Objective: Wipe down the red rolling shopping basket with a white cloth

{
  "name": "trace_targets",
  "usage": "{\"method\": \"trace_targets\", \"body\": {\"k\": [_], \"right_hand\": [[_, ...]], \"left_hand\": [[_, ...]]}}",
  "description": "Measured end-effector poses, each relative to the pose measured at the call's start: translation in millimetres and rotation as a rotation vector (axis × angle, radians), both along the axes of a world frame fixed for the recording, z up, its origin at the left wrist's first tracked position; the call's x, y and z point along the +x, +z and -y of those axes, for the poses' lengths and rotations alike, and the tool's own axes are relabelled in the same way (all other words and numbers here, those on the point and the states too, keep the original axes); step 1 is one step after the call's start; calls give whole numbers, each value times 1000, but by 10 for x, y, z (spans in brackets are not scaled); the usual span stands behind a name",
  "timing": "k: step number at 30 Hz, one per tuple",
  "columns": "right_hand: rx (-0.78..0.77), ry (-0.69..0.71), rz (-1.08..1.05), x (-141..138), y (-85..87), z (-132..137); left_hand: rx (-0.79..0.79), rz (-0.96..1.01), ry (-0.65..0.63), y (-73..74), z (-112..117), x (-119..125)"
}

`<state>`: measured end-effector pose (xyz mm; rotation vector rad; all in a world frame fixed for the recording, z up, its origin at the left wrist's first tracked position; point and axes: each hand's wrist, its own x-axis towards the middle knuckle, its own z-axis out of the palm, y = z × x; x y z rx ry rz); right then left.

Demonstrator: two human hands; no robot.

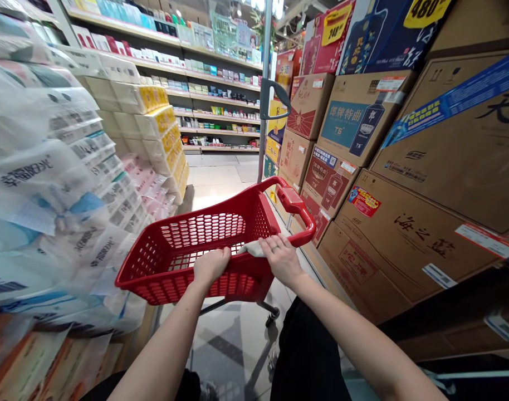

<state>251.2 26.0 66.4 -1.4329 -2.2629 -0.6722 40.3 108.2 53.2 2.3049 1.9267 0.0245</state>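
A red plastic shopping cart (241,285) stands side-on in front of me, its basket walls full of holes. My left hand (211,264) is closed over the near rim of the basket. Further right along that rim, my right hand (282,257) presses a pale cloth (253,248) against the cart, fingers bent over it and a ring on one finger. The cart's looped red handle (302,209) rises just beyond my right hand. Through the basket's holes the floor shows. What lies under my right palm is hidden.
Wrapped tissue packs (62,184) are piled high on the left, with yellow-ended packs (162,131) behind. Stacked cardboard liquor boxes (430,223) line the right. A grey metal post (263,128) stands past the cart. Stocked shelves (221,89) span the back, across a tiled floor (221,175).
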Motion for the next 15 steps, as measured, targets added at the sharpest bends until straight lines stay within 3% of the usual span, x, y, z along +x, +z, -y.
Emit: {"method": "trace_targets", "body": {"k": [7, 11, 15], "right_hand": [[70, -181, -128, 346, 44, 54], [83, -215, -177, 114, -110, -25], [9, -147, -117, -277, -268, -161]], "left_hand": [[-7, 67, 25, -53, -32, 71], [-25, 80, 77, -88, -60, 142], [-35, 85, 76, -85, -87, 137]]}}
